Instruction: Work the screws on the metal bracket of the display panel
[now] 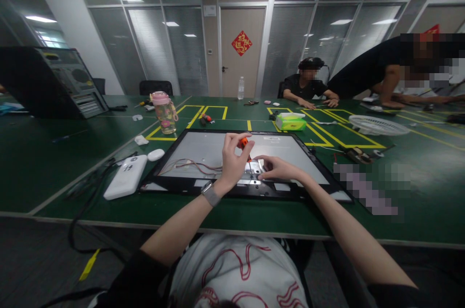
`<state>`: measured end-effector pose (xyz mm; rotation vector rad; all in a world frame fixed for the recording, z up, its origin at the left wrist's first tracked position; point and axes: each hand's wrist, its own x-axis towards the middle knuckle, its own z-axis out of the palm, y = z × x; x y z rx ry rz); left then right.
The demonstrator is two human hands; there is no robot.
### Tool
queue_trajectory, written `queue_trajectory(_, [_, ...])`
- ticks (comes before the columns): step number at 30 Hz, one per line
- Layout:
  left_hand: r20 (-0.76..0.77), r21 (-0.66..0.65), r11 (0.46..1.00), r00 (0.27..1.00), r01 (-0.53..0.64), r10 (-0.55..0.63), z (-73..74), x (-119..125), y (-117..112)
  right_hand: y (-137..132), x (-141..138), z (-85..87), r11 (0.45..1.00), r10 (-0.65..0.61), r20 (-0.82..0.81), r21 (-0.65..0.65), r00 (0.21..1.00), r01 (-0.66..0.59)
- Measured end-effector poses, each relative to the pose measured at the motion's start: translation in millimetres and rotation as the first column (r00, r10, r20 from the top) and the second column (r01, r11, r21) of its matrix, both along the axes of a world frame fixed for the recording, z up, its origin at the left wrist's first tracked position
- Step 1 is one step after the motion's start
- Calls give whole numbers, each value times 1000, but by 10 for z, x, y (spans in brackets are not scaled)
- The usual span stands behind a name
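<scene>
A flat display panel (pixel 196 143) with a black frame lies on the green table before me. My left hand (pixel 232 162) has its fingers wrapped around an orange and black screwdriver (pixel 245 144), held tilted with its lower end toward a metal bracket (pixel 252 167) at the panel's near middle. The screwdriver's tip is too small to make out. My right hand (pixel 278 168) curls its thumb and forefinger about the right end of that bracket. Thin wires (pixel 192 162) run across the panel left of my left hand.
A white power bank (pixel 126 177) and dark cables lie left of the panel. Beyond stand a pink-lidded bottle (pixel 165 113) and a green tissue pack (pixel 290 122). An open computer case (pixel 61 83) stands far left. Two people (pixel 307 86) work across the table at right.
</scene>
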<state>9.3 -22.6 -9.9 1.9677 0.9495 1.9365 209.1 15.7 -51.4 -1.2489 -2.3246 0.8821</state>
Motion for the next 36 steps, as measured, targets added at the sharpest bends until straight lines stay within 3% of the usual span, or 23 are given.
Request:
queue_trajectory(5, [11, 21, 997, 997, 76, -76, -7, -22, 22, -15, -1, 12, 1000, -6, 5, 3, 1000, 6])
queue_trajectory(12, [25, 1, 999, 999, 48, -48, -6, 1, 20, -29, -14, 35, 1000, -10, 18, 11, 1000, 10])
queue_trajectory(18, [52, 16, 992, 990, 129, -130, 0, -9, 40, -37, -16, 50, 1000, -11, 19, 5, 1000, 11])
queue_trajectory(24, [30, 31, 999, 999, 25, -26, 15, -2, 19, -27, -13, 44, 1000, -10, 20, 5, 1000, 9])
queue_trajectory(29, [5, 14, 996, 996, 88, -88, 24, -13, 11, -34, -13, 45, 1000, -18, 19, -6, 1000, 18])
queue_trajectory(36, [0, 1, 1000, 1000, 12, -12, 32, -5, 14, -23, -11, 35, 1000, -5, 18, 4, 1000, 5])
